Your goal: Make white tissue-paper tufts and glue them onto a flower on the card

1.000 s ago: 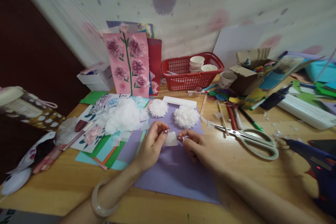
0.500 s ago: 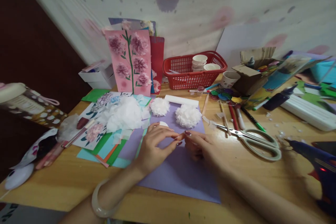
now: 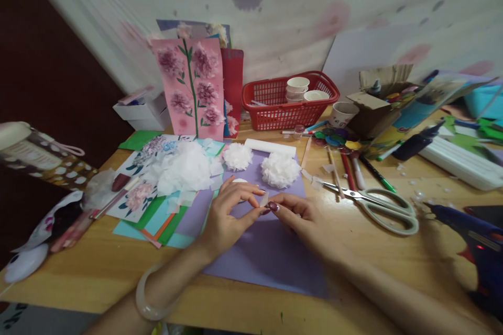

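Above a purple sheet (image 3: 275, 256), my left hand (image 3: 231, 214) and my right hand (image 3: 294, 214) meet at the fingertips. Both pinch a small white paper piece (image 3: 264, 199) between them. Two fluffy white paper flowers (image 3: 280, 170) lie beyond my hands on the sheet, with a white roll (image 3: 270, 147) behind them. A round white piece (image 3: 239, 182) is partly hidden behind my left hand. To the left, a heap of thin white paper pieces (image 3: 184, 167) rests on coloured sheets and a flower print (image 3: 137, 196).
Scissors (image 3: 387, 212) and a glue gun (image 3: 467, 230) with a red light lie to the right. Behind stand a red basket (image 3: 275, 115) with paper cups, a pink flower picture (image 3: 188, 89) and a cardboard box (image 3: 369, 115). A patterned bottle (image 3: 43, 154) is far left.
The white piece now shows between my fingertips, where it was hidden before. My right hand has turned, and its thumb and fingers have come together at the piece. The view has shifted slightly.
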Available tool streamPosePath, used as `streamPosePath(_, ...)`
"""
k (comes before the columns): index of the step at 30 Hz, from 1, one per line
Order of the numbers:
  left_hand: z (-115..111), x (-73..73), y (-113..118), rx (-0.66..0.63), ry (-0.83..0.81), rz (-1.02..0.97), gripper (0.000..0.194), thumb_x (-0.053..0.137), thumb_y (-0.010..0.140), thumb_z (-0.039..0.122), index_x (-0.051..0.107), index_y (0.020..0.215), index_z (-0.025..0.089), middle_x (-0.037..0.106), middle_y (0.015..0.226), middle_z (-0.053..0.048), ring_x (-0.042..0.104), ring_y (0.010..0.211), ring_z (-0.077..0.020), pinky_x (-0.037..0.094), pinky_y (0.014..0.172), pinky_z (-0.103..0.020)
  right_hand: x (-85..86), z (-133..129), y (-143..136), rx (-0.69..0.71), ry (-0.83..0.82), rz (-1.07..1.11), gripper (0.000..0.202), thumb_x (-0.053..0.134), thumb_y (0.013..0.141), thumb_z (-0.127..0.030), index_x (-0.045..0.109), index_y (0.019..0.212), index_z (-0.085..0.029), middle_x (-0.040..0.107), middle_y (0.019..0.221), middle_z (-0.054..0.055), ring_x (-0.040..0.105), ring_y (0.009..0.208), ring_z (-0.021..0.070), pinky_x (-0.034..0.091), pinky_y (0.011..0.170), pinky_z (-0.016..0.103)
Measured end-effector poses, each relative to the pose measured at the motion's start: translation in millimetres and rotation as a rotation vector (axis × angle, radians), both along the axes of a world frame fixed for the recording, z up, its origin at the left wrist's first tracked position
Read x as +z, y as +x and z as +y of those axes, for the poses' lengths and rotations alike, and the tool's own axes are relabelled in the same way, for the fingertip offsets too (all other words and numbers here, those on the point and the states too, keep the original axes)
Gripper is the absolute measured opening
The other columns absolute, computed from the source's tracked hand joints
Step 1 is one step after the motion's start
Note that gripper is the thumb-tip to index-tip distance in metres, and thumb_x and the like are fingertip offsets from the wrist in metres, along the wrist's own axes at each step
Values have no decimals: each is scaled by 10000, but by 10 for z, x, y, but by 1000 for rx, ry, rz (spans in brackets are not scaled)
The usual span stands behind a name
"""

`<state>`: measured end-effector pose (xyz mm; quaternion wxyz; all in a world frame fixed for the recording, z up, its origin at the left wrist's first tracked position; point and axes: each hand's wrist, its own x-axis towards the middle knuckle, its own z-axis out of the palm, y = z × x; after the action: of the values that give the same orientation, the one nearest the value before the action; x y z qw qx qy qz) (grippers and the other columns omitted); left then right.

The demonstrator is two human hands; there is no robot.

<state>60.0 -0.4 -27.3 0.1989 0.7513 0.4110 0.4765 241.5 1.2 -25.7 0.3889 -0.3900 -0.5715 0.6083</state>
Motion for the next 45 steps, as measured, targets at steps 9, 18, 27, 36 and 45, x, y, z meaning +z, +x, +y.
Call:
streamPosePath(9, -22, 12, 3, -48, -17, -28, 169, 727, 775, 204, 577, 698, 208, 742, 856, -27, 698, 866, -196, 309, 1098, -500, -14, 5, 14, 9, -24, -26, 358, 623, 801, -532, 700, 806, -182, 622, 716, 18, 491, 629, 138, 357, 590, 250)
streamPosePath(18, -29, 41, 5, -56, -66, -20, 182, 713, 789, 233, 567, 683, 208, 742, 855, -33, 695, 885, -205, 297, 1098, -509, 2, 0, 16, 14, -37, -26, 311, 622, 826, -477, 694, 794, -177, 638, 721, 16, 511, 641, 131, 376, 610, 243)
streamPosePath(27, -29, 12, -2, -81, -164, -111, 170, 709, 795, 287, 584, 711, 208, 740, 877, -47, 685, 882, -208, 301, 1102, -514, 8, 10, 18, 9, -44, -8, 318, 663, 775, -490, 693, 786, -173, 663, 756, 32, 533, 659, 143, 381, 610, 246)
streamPosePath(36, -5, 50, 9, -13, -267, -374, 203, 687, 811, 324, 566, 726, 186, 705, 838, -62, 668, 847, -187, 542, 796, -322, -49, 25, 17, -41, -54, -57, 340, 646, 785, -511, 702, 826, -178, 496, 596, -19, 329, 515, 96, 214, 487, 237)
streamPosePath(45, -36, 46, 33, -41, -33, -55, 119, 638, 832, 154, 729, 892, 202, 757, 879, -44, 691, 862, -181, 537, 829, -318, -48, 11, 4, -55, -14, -33, 329, 646, 793, -506, 706, 824, -183, 514, 618, -10, 374, 555, 112, 265, 513, 239)
